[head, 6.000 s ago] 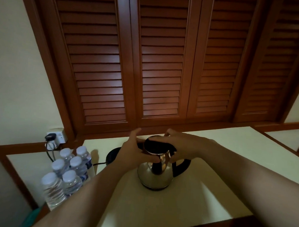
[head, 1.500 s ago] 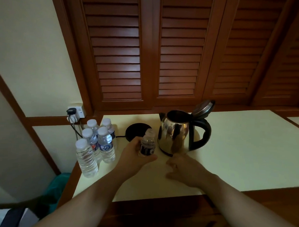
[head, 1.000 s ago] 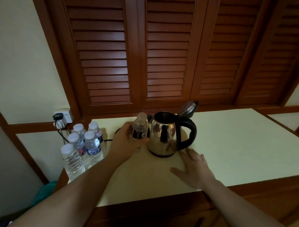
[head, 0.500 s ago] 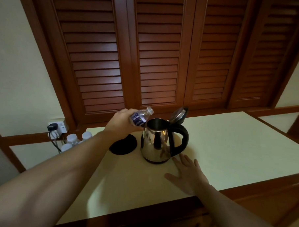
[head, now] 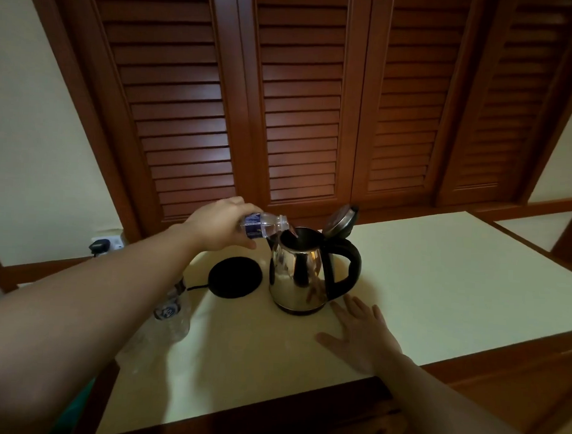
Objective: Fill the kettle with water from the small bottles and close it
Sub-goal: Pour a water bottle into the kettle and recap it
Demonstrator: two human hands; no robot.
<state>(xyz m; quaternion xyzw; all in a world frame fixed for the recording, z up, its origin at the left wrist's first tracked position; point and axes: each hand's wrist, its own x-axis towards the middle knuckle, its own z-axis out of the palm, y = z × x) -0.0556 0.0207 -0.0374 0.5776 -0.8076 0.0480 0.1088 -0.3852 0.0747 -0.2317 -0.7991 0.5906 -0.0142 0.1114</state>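
1. Head view, change: half a second ago the small bottle (head: 262,226) was tipped near the kettle (head: 300,272) but short of its mouth. Now the neck is over the rim, angled down into the opening. A thin stream seems to leave the neck, but it is too small to confirm.
2. Meaning: the pour of the first bottle is starting, in my judgement. The task is early; more bottles (head: 171,313) wait at the table's left edge, mostly hidden behind the left forearm.
3. Kettle position: upright on the cream table (head: 439,276), off its black base (head: 235,278), which sits just to its left. Lid (head: 339,220) is hinged up and back, so closing is not yet done.
4. Left hand (head: 219,226): arm stretched forward, fingers and thumb wrapped round the bottle's body, holding it nearly horizontal with the neck lowest.
5. Right hand (head: 362,335): flat on the table, palm down, fingers straight and spread, holding nothing. Fingertips lie near the kettle's foot; I can't tell if they touch it. It has stayed flat there over the last second.
6. Risk, as a judgement: the kettle is unsteadied and the bottle mouth sits close to the rim edge, so it could splash outside.
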